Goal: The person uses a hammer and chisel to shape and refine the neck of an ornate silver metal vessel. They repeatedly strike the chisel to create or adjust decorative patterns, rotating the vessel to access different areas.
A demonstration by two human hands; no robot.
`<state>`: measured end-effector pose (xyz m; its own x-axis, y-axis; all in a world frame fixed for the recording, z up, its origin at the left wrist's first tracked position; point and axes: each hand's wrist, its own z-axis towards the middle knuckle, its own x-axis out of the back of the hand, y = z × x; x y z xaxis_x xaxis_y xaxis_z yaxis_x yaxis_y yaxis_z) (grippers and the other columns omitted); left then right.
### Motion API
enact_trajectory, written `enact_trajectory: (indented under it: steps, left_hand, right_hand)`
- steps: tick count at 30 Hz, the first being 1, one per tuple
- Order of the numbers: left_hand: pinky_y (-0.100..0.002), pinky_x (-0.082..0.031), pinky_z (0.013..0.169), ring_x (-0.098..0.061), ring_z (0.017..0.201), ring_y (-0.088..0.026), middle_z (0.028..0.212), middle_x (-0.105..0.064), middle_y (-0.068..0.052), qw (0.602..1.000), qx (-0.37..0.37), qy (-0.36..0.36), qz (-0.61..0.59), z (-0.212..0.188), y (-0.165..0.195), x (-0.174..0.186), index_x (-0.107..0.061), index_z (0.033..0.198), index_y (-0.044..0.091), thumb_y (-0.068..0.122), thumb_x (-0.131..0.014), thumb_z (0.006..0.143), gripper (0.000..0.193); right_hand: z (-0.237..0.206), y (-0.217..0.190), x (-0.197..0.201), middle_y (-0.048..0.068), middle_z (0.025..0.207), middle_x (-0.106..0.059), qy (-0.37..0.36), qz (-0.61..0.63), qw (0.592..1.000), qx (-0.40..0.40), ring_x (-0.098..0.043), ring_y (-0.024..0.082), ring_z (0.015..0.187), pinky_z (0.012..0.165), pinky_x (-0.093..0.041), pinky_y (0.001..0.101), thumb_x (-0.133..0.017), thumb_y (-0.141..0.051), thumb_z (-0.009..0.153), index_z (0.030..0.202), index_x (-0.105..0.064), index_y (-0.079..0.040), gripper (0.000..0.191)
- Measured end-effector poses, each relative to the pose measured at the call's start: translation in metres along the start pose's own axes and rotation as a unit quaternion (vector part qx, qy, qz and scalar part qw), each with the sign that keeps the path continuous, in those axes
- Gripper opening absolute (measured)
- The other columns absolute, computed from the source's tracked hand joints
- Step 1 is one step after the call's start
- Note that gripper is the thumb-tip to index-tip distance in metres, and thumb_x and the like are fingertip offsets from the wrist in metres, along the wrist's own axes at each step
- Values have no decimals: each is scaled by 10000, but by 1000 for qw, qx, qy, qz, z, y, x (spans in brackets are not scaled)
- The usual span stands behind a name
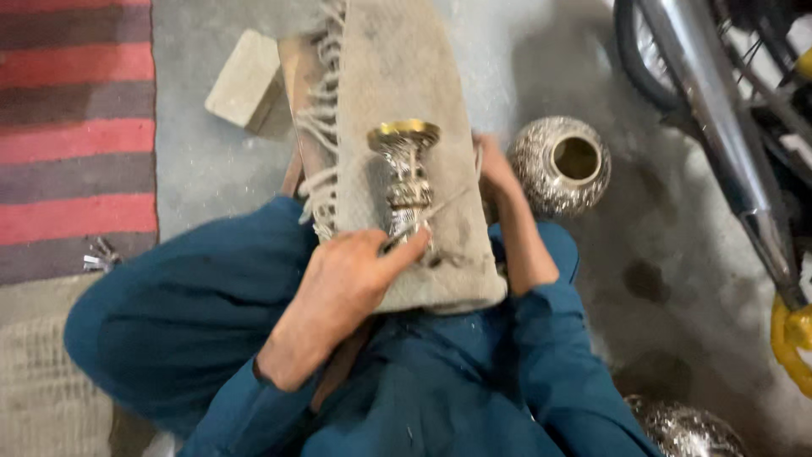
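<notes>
Left hand (342,275) on engraved goblet (406,182)

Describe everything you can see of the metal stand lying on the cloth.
The metal stand lies on its side on a beige fringed cloth draped over a board across the person's lap. It looks like silvery, ornately engraved metal, with a brass-coloured round rim at its far end and a narrow, knobbed stem. The left hand grips its near end; the right hand rests at the cloth's edge, beside it.

Left hand (351,275) on engraved metal stem (408,182) atop cloth-covered board (406,76)
</notes>
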<state>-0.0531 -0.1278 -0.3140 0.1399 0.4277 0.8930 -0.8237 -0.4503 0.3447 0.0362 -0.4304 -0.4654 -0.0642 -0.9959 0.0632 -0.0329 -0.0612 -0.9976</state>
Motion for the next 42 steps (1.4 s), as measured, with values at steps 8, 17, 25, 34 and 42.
enact_trajectory:
  steps: [8, 17, 25, 34, 42]
  left_hand:
    - [-452, -548, 723, -641, 864, -324, 929, -568, -116, 996, 68, 23, 49, -28, 30, -33, -553, 1464, 202, -5, -594, 832, 666]
    - [-502, -452, 1001, -514, 1191, -456, 1339, -516, -260, 985, 79, -17, -155, -29, 17, 2, -416, 1540, 169, 68, -673, 808, 783]
    - [-447, -442, 1045, -565, 1247, -389, 1341, -604, -212, 950, 104, 5, -294, -40, -12, 6, -508, 1424, 55, 206, -654, 981, 491]
    - [-403, -511, 896, -639, 1047, -341, 1074, -671, -127, 944, 155, 65, -283, -37, -36, -25, -678, 1160, 42, 118, -663, 947, 226]
    - [-419, -492, 937, -597, 1095, -368, 1127, -638, -152, 960, 123, 59, -246, -33, -34, -18, -657, 1231, 45, 83, -680, 929, 305]
  right_hand:
    - [2, 16, -10, 91, 1163, -740, 19, 17, 999, -24, -670, 148, 981, 859, -567, 323, -717, -195, 954, 1294, -684, 54, 423]
    - [-64, 52, -33, 111, 1336, -670, -122, 76, 987, -66, -659, 174, 1132, 985, -552, 335, -646, -212, 998, 1403, -585, 42, 481]
    - [13, 12, -33, 122, 1312, -684, -96, 74, 993, 2, -663, 178, 1115, 970, -552, 337, -664, -191, 979, 1381, -602, 48, 471]
    - [-3, 42, -35, 135, 1285, -700, -163, 53, 985, -35, -667, 183, 1096, 953, -553, 339, -683, -167, 958, 1356, -621, 54, 459]
    - [-6, 50, -37, 146, 1261, -714, -166, 48, 985, -31, -671, 187, 1079, 938, -553, 340, -700, -147, 940, 1334, -638, 61, 449]
